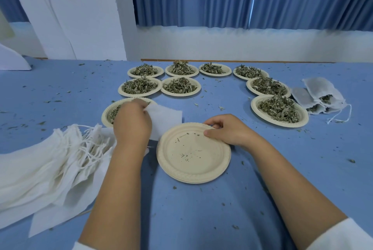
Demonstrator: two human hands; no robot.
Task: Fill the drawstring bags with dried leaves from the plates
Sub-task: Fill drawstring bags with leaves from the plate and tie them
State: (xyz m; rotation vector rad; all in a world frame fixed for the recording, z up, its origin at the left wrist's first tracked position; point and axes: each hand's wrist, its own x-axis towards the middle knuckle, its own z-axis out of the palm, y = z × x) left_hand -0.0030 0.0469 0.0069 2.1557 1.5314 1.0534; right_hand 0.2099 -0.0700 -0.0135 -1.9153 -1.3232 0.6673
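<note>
The left hand pinches an empty bag at ten o'clock, over the leaf plate, ready for filling. The right hand grips the empty plate at one o'clock, probably to steady it.

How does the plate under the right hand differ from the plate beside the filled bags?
The near plate holds only crumbs; the full plate is heaped with dried leaves. The near plate tops a stack; the full plate seems single. The right hand grips the near plate's rim; nothing touches the full plate. Both are round and cream.
</note>
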